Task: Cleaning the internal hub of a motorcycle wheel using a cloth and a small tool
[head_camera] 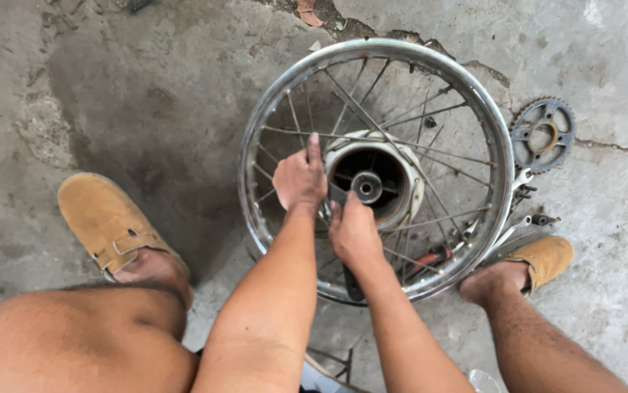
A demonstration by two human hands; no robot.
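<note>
Here, a spoked wheel rim (376, 171) is lying flat on the cracked concrete floor (146, 87), between the person's two tan shoes, and the work is going on at its centre. The hub (372, 182) is sitting in the middle of the spokes, a pale drum with a dark hollow and a small round axle piece inside. The left hand (299, 178) is resting closed on the left edge of the hub, thumb pointing up and away, fingers curled around something dark that I cannot make out. The right hand (354, 233) is lying just near of the hub, fingers pressed together on a flat dark tool (337, 195) that is reaching toward the hub's near-left rim.

By the look of it, the person is prying or working at the edge of the hub, with one hand steadying and the other driving. The next move is probably calling for firm pressure on the tool while the wheel is being kept from sliding.

A toothed sprocket (543, 135) is lying on the floor to the far right, just outside the rim, and a few wrenches (517, 218) are lying near the right shoe (546, 258).

The fingertips of both hands are hidden, the tool's working end is blocked by the left hand, and a wire object at the near edge is cut off.
</note>
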